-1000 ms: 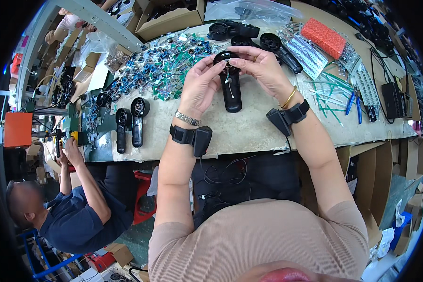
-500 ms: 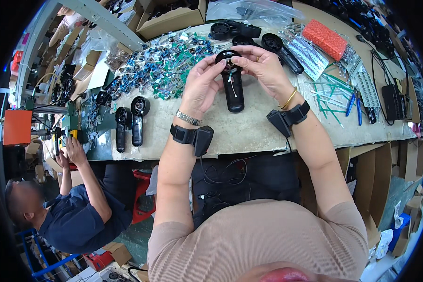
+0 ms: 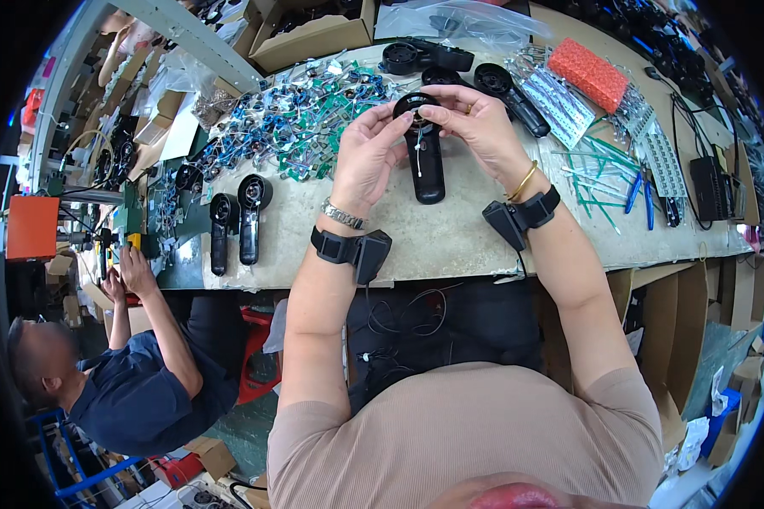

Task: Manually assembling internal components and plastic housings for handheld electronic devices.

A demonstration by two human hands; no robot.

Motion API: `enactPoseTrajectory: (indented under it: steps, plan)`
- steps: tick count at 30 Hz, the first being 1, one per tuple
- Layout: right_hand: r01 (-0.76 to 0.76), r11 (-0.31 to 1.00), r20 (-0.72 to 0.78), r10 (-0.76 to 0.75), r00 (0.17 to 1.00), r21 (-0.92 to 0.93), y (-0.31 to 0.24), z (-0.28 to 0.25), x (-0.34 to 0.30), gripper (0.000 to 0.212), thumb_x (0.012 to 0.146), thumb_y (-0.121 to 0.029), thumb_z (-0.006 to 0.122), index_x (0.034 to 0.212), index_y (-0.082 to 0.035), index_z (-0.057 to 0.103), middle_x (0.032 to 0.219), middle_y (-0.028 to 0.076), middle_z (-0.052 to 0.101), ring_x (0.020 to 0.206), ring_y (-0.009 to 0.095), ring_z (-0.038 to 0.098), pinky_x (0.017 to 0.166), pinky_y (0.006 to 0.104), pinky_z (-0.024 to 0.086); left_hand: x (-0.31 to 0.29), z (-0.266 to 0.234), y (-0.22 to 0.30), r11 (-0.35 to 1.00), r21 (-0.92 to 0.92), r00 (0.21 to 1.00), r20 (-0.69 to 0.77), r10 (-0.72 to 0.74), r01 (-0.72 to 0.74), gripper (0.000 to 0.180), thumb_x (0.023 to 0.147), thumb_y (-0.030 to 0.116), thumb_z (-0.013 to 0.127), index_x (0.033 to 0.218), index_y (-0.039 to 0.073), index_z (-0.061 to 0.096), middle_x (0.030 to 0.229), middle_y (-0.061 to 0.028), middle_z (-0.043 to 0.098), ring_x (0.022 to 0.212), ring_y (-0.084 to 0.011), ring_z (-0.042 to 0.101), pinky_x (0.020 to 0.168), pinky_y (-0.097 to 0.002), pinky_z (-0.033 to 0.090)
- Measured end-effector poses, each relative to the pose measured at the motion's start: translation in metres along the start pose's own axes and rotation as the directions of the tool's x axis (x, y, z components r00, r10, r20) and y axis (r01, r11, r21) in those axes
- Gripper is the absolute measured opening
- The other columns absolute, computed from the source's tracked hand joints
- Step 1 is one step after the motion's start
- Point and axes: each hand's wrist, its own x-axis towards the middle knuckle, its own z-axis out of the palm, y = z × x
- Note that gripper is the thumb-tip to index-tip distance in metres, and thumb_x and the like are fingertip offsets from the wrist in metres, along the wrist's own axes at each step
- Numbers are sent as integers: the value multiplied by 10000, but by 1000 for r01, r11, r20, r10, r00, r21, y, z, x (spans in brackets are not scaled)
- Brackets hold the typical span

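Between my two hands is a black handheld fan housing (image 3: 429, 174), its round head away from me and its handle pointing toward me. My left hand (image 3: 367, 153) grips the left rim of the head, thumb pressed inside. From the other side my right hand (image 3: 481, 127) closes on the head, its thumb also at the centre. A thin white wire with a small connector (image 3: 420, 146) hangs from the middle over the handle. The part under my thumbs is mostly hidden. Further black fan housings (image 3: 502, 89) lie just beyond my hands.
A heap of green circuit boards with wired motors (image 3: 301, 119) spreads at the left. Two fan housings (image 3: 250, 219) lie near the front edge. On the right are blue-handled pliers (image 3: 641, 199), zip ties and a red bubble-wrapped pack (image 3: 587, 75). A co-worker (image 3: 136, 373) sits at left.
Both hands and the fan housing have shifted very slightly to the right and nearer. My thumbs stay at the centre of the round head.
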Motion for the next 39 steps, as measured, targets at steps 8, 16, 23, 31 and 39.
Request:
enactPoseTrajectory:
  steps: [8, 16, 23, 31, 39]
  plan:
    - [25, 999, 3, -25, 1000, -44, -3, 2, -1, 406, 894, -128, 786, 1281, -63, 683, 1138, 22, 717, 956, 69, 642, 776, 222, 506, -1, 1, 1, 1000, -13, 1000, 2, 11, -11, 341, 933, 66, 730, 1240, 10, 592, 1135, -57, 662, 1009, -139, 668, 818, -327, 582]
    - [16, 999, 10, -16, 1000, -37, -2, 1, 0, 404, 890, -119, 789, 1277, -57, 690, 1110, 33, 725, 938, 75, 648, 771, 224, 513, -2, 1, 1, 999, 27, 999, -15, 29, -29, 360, 916, 62, 751, 1236, 20, 593, 1112, -46, 675, 978, -134, 677, 779, -309, 582]
    - [9, 998, 12, -8, 1000, -64, -4, 0, -1, 403, 890, -112, 788, 1278, -57, 694, 1109, 38, 727, 931, 73, 647, 762, 221, 519, -2, -2, -2, 999, 29, 999, -34, 19, -18, 357, 905, 69, 766, 1218, 28, 599, 1085, -37, 679, 944, -117, 673, 740, -272, 564]
    - [10, 998, 9, -10, 1000, -61, -2, -4, 0, 386, 897, -101, 776, 1271, -50, 694, 1108, 39, 726, 926, 76, 650, 769, 227, 529, -3, 3, -1, 997, 69, 999, -40, 26, -23, 363, 893, 78, 779, 1208, 33, 604, 1055, -24, 679, 904, -94, 663, 701, -239, 548]
    - [58, 998, 36, -58, 998, -8, 1, 2, 2, 413, 911, -68, 751, 1310, -35, 648, 1161, 46, 703, 984, 81, 644, 831, 236, 520, -3, 3, 1, 993, 66, 994, -57, 97, -93, 414, 874, 82, 792, 1230, 7, 594, 1070, -40, 681, 912, -93, 662, 706, -227, 549]
